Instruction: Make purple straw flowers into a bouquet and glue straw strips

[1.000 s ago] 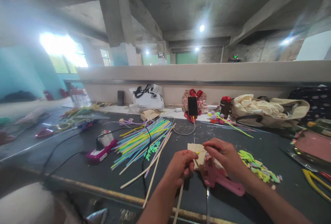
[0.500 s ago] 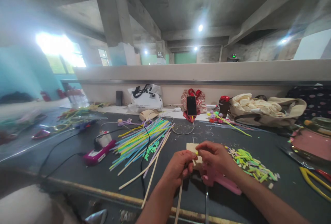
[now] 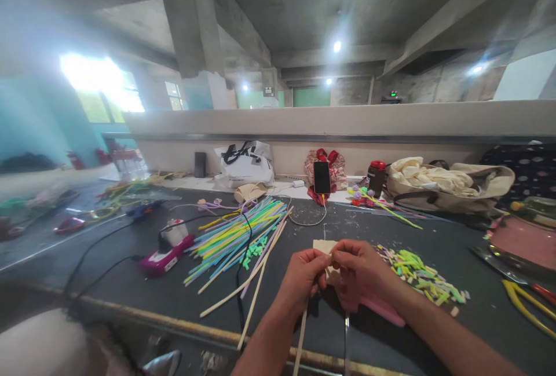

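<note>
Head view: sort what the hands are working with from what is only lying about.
In hand:
left hand, pinching a pale stick
right hand, fingertips meeting the left's
pink glue gun under the right hand
beige card

Lying about:
coloured straws
cut straw bits
phone
white bag
magenta tool

1. This is a craft workshop inside a bare industrial building: raw concrete beams [image 3: 243,22] and pillars overhead, with ceiling lamps [image 3: 337,46] lit.
2. A long dark tabletop [image 3: 130,274] runs along a low wall and on to further work places at the left.
3. Work material lies spread on it: a heap of coloured straws [image 3: 237,231], a pile of cut straw pieces [image 3: 419,277], and finished small flowers [image 3: 362,195].
4. Tools are at hand: a pink glue gun [image 3: 167,254] on a black cable.
5. Workers' own things line the wall: bags [image 3: 245,166], a phone [image 3: 322,177] charging, a bottle [image 3: 376,178].
</note>
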Available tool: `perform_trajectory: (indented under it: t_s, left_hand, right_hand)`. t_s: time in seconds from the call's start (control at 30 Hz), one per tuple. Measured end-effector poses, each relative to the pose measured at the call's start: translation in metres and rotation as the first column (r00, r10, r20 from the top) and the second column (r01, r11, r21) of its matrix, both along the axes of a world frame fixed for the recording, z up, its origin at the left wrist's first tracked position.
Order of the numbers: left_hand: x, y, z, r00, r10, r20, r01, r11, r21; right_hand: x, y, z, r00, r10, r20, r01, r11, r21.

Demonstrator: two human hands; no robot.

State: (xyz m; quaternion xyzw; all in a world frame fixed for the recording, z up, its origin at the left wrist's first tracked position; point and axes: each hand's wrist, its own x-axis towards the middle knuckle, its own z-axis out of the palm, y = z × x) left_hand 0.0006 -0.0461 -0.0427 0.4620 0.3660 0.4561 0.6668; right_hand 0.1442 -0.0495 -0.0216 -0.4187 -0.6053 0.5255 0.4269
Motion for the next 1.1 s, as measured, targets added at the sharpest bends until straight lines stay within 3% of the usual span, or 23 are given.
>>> perform_trajectory:
  t_s: [0.2, 0.53, 0.9, 1.1]
  left_hand:
    - [-0.002, 0.001, 0.003, 0.999, -0.023, 0.045, 0.025, 0.999, -0.039]
    - [-0.012, 0.006, 0.005, 0.967, -0.195, 0.163, 0.215, 0.970, -0.113]
    - [-0.006, 0.002, 0.003, 0.970, -0.229, 0.084, 0.237, 0.966, -0.105]
    - [-0.004, 0.005, 0.002, 0.976, -0.216, 0.013, 0.215, 0.965, -0.151]
  right_hand:
    - [0.001, 0.001, 0.002, 1.000, -0.023, 0.003, 0.023, 0.999, 0.045]
    - [0.001, 0.005, 0.004, 0.998, -0.062, 0.009, 0.062, 0.996, 0.069]
    - [-0.002, -0.001, 0.001, 0.999, 0.019, 0.048, -0.020, 1.000, 0.015]
    - [0.005, 0.006, 0.002, 0.997, -0.011, 0.081, 0.009, 1.000, 0.023]
